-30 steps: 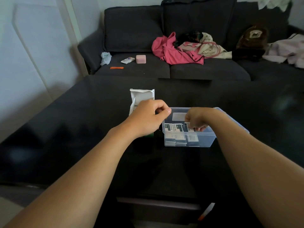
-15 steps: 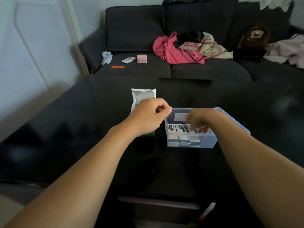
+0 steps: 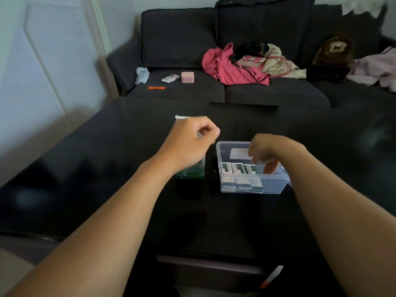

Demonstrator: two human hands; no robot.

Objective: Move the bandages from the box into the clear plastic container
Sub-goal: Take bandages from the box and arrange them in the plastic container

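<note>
White bandages [image 3: 240, 168] with dark labels stand in the clear container [image 3: 252, 186]; the right hand [image 3: 267, 152] pinches one, the left hand [image 3: 190, 139] curls empty.

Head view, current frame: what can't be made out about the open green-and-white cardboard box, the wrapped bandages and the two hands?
- Green-and-white cardboard box: the left hand covers its opening, so any bandages left inside are hidden.
- Left hand: motion blur; whether its fingertips pinch anything is unclear.
- Right hand: blurred fingers reach into the clear plastic container; grip unclear.
- Wrapped bandages: print too small to read, count uncertain.
</note>
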